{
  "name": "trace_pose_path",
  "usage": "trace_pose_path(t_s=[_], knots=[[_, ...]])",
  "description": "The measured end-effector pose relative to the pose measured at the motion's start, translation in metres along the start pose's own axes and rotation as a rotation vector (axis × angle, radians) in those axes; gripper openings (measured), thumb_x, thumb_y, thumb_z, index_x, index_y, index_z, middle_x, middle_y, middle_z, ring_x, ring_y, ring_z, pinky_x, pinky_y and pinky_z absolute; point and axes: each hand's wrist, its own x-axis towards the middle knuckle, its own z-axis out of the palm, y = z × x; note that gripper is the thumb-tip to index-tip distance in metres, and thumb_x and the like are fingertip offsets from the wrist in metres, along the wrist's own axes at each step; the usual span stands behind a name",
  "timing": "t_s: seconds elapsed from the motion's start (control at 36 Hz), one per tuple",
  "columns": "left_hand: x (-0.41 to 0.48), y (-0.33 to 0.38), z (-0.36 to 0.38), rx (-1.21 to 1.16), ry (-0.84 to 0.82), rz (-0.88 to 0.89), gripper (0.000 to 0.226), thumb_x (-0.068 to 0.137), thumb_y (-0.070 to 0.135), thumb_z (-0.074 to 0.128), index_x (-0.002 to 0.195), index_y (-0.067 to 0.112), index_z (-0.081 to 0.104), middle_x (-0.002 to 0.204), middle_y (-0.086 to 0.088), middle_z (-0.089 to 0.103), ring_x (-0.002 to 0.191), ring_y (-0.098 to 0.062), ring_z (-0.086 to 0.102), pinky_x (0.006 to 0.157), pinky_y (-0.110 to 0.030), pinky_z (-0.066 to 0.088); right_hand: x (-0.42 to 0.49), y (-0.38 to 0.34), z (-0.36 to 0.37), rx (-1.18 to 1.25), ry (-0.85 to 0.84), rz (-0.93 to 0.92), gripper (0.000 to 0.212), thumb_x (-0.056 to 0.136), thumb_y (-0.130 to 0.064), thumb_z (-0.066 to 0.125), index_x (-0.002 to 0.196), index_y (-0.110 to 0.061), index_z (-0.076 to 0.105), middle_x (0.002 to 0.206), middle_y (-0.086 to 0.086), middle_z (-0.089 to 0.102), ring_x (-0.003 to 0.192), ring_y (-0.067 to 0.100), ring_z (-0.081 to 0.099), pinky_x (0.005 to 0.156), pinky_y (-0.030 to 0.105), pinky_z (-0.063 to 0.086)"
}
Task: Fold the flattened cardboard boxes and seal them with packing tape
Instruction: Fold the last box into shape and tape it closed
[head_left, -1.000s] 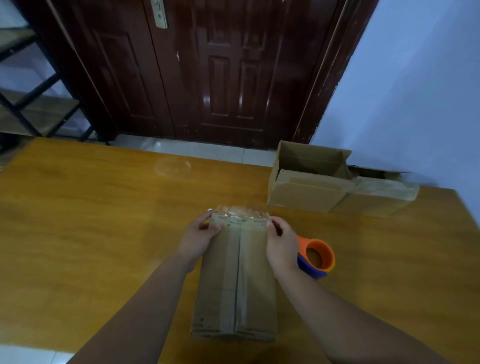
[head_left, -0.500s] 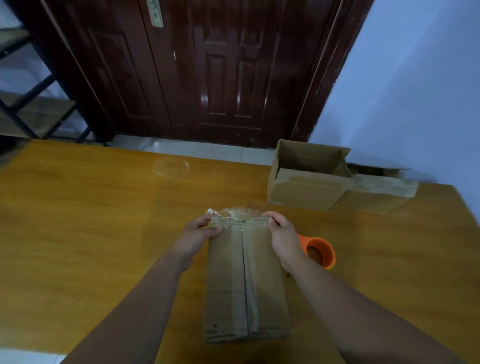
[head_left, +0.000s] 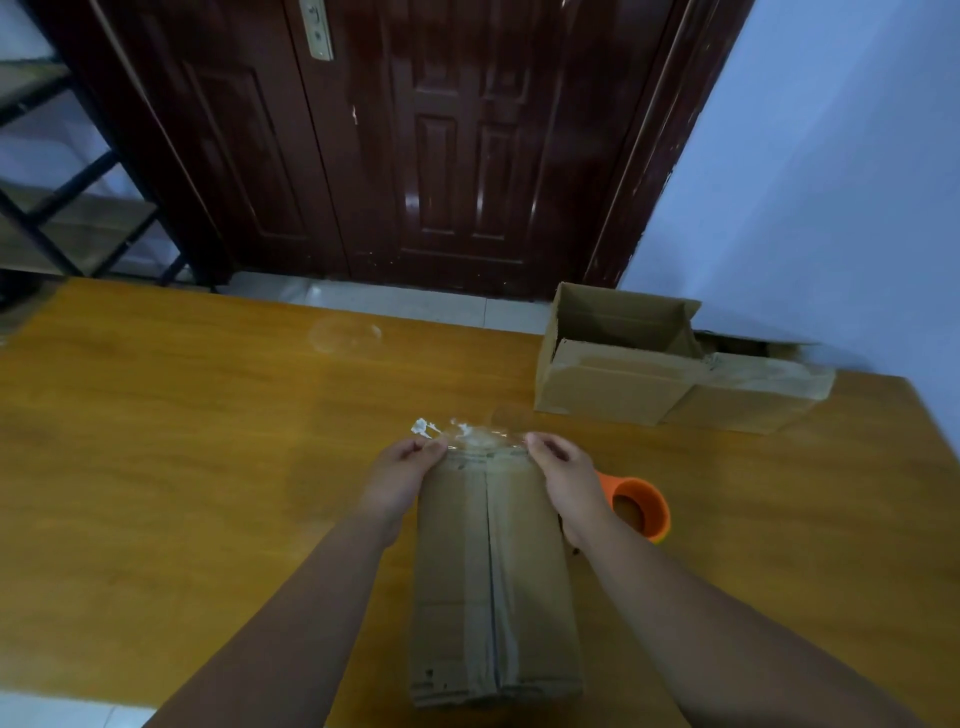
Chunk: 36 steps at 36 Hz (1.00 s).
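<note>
A brown cardboard box (head_left: 493, 577) lies on the wooden table (head_left: 182, 467) in front of me, its two flaps meeting in a centre seam with tape along it. A strip of clear packing tape (head_left: 467, 434) stretches across the box's far edge. My left hand (head_left: 400, 473) pinches the tape's left end at the far left corner. My right hand (head_left: 563, 475) pinches the right end at the far right corner. An orange tape dispenser (head_left: 636, 506) lies just right of the box, partly hidden by my right wrist.
Two assembled cardboard boxes (head_left: 618, 364) with open tops stand at the far right of the table, near the blue wall. A dark wooden door (head_left: 441, 145) is beyond the table. A metal shelf rack (head_left: 62, 218) stands at the far left.
Both hands have lifted off the box's far corners and now hold the clear tape strip stretched at the far edge. The view shifted slightly, and the box sits a little further right.
</note>
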Motion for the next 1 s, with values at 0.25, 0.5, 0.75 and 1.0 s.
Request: trace_pose_path(t_s=[0.25,0.5,0.75,1.0], knots=[[0.004,0.000,0.017,-0.059,0.242,-0.028,0.028,0.089,0.023,0.066,0.069,0.008,0.055,0.073,-0.016,0.054,0.070,-0.025,0.052,0.064,-0.031,0.040,0.003,-0.008,0.007,-0.039,0.099,0.041,0.019,0.093,-0.024,0.057,0.081,-0.009,0.059,0.080,0.014,0.056,0.075,0.027,0.054,0.069,0.036,0.044],[0.012,0.003,0.024,0.015,0.330,-0.120,0.041,0.084,0.013,0.061,0.052,0.016,0.037,0.050,-0.003,0.034,0.052,-0.023,0.032,0.052,-0.028,0.023,0.006,-0.007,0.016,-0.319,0.201,-0.118,0.013,0.094,-0.021,0.053,0.082,-0.015,0.054,0.074,-0.004,0.052,0.070,0.017,0.049,0.058,0.028,0.035],[0.012,0.000,0.026,0.104,0.376,-0.141,0.027,0.083,0.023,0.064,0.094,0.013,0.041,0.107,-0.018,0.051,0.081,-0.029,0.048,0.060,-0.031,0.036,-0.003,0.001,0.024,-0.767,0.218,-0.695,0.019,0.095,-0.017,0.050,0.109,-0.018,0.063,0.105,-0.002,0.064,0.107,0.015,0.051,0.090,0.030,0.044],[0.012,-0.003,0.028,0.250,0.403,0.007,0.024,0.082,0.000,0.042,0.094,0.017,0.053,0.114,-0.022,0.056,0.072,-0.030,0.052,0.054,-0.030,0.035,-0.003,0.006,0.027,-1.194,-0.079,-0.892,0.036,0.097,-0.043,0.044,0.121,-0.022,0.059,0.119,0.000,0.061,0.110,0.023,0.055,0.103,0.039,0.030]])
